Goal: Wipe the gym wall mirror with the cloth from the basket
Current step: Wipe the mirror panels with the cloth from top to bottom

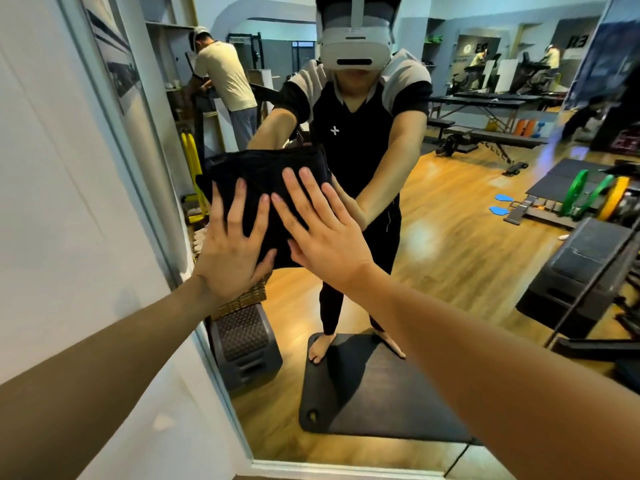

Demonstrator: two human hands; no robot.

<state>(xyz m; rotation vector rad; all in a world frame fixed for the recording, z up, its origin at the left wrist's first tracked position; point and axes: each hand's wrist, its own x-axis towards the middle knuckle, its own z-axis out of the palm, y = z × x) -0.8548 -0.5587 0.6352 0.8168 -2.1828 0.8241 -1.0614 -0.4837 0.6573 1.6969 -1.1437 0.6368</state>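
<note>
Both hands are flat on the black cloth (266, 188), pressing it against the wall mirror (450, 237) near its left frame edge. The left hand (228, 251) is spreading straight fingers over the cloth's lower left; the right hand (322, 237) is doing the same just beside it, each grip apart, not curled.

The cloth (266, 188) is dark, nearly black, folded into a thick pad, and lies flat against the glass of the mirror (433, 244) near its left edge. The mirror is a tall wall panel in a pale frame, upright, reflecting a gym with a wooden floor.
</note>
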